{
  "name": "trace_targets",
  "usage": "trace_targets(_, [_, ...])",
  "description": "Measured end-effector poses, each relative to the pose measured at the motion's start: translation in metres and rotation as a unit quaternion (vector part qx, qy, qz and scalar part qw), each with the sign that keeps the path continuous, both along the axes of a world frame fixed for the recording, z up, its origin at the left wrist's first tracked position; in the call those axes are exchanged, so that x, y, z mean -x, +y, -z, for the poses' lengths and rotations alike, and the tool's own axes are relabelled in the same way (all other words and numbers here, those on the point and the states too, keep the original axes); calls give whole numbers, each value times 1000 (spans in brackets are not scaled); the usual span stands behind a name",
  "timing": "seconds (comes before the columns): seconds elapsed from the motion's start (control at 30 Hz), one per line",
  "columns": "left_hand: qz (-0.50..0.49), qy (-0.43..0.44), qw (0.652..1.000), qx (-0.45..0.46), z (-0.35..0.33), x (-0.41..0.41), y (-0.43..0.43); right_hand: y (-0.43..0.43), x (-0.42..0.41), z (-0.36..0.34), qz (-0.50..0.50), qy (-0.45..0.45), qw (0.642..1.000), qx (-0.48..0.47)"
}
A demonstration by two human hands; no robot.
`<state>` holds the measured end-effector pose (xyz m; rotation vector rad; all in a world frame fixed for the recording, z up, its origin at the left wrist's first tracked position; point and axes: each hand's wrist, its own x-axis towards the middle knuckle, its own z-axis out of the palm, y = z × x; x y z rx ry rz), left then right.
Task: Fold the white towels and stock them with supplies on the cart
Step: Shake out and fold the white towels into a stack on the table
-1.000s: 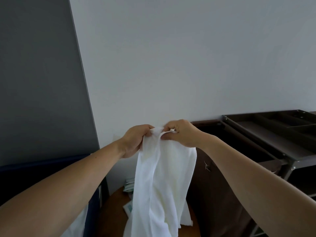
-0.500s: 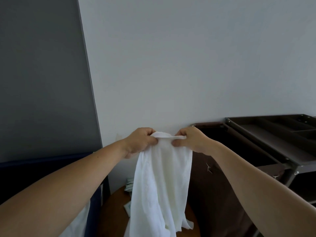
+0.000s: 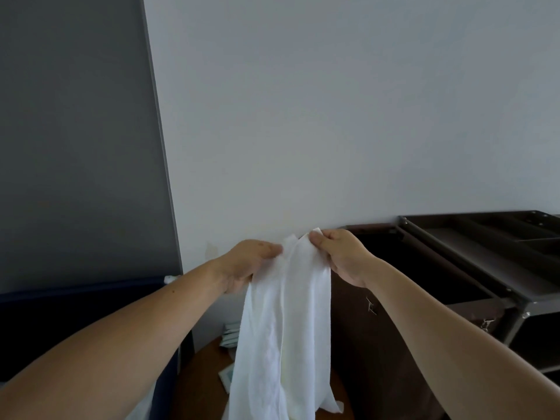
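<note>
The left hand (image 3: 248,263) pinches one top corner of the white towel (image 3: 285,328), which hangs in the air before the wall, and the right hand (image 3: 339,253) pinches the other, its grip closed on the cloth. The cart (image 3: 485,268) stands to the right. This looks like the folding step; next the corners likely need spreading apart to square the edge.

left hand (image 3: 245,263) and right hand (image 3: 342,256) pinching white towel (image 3: 285,328) — hanging, dark cart (image 3: 485,268) at right

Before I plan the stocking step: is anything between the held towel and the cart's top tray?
Nothing visible. Left hand and right hand pinch the white towel; open air reaches the tray, across the dark bin.
</note>
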<state>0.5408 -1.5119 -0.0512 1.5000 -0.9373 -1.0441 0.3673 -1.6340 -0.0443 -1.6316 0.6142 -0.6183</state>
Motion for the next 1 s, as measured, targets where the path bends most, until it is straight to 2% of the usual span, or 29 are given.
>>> trace_targets(0.1, [-76,-62,993,61,-14,-6,-6,0,5,-14,-69,3,998,8])
trace_targets(0.17, [-92,-49,990,91,-22,-4,-9,3,2,-24,-86,4,995,46])
trace_targets(0.37, [-25,-70,985,154,-15,8,-12,12,-14,-37,17,12,987,159])
trace_targets(0.63, [23,-117,983,141,-7,2,-3,10,-15,-33,-38,92,978,182])
trace_targets(0.83, [19,-162,980,116,-2,1,-1,4,-21,-28,1,141,955,263])
trace_targets(0.93, [8,-223,969,102,-1,0,-4,0,-26,-26,57,120,930,344])
trace_targets(1.0, [-12,-291,952,98,-2,-1,-5,1,-27,-32,62,63,943,321])
